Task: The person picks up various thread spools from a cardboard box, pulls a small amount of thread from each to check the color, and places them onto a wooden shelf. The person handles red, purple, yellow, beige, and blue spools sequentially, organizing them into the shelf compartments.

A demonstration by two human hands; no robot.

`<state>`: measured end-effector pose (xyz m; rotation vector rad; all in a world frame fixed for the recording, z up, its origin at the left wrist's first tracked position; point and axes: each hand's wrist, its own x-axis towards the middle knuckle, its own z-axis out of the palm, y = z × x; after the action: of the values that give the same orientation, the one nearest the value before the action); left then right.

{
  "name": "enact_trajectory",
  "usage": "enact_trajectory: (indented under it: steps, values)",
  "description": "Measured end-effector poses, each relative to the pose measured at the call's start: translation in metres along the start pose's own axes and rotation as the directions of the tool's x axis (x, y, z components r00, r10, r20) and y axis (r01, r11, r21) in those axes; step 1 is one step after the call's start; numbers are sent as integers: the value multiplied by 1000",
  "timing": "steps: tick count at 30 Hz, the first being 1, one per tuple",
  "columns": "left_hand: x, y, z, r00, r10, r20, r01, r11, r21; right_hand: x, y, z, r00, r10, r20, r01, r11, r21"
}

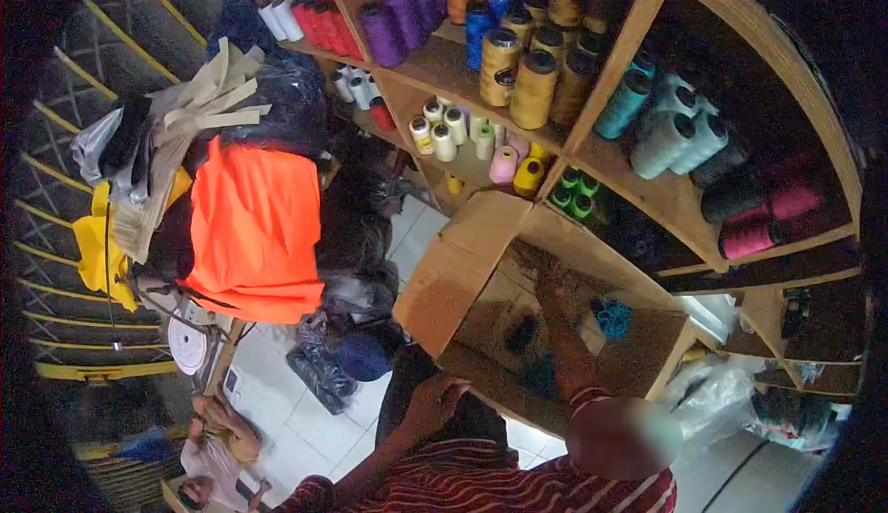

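Maroon shirt fabric with pale stripes spreads along the lower edge, with a blurred patch over its right part. From it, the right arm reaches down into an open cardboard box, which stands tilted in the view below a wooden shelf unit. Of the two hands, the right hand is inside the box near its far wall, too dim to tell whether it grips anything. The left hand is at the box's near left edge, fingers bent; whether it grasps that edge cannot be told. A tangle of blue thread lies in the box, right of the right forearm, and a dark item lies left of it.

On the shelves stand thread cones: purple, gold, teal and pale grey, among others. To the left are bright orange fabric, beige cloth strips and yellow cloth. Clear plastic lies right of the box. Another person is at lower left, beside white floor tiles.
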<state>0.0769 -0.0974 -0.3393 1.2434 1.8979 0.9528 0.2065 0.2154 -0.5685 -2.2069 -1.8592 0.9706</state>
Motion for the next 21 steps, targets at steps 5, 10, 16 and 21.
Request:
enact_trajectory:
  steps: [5,10,16,21]
  values:
    - [-3,-6,1,999,13,41,-12,1000,-11,-3,4,2,1000,1,22,-3,994,113]
    - [-6,-10,2,988,143,65,-149,985,92,-47,3,-27,992,-28,122,-33,882,471]
    - [-14,20,-10,955,159,249,-214,954,211,-169,-8,-90,951,-41,306,-260,424,867]
    - [-20,-42,31,836,207,508,-239,971,-2,-258,-14,-124,971,-154,181,-84,491,867]
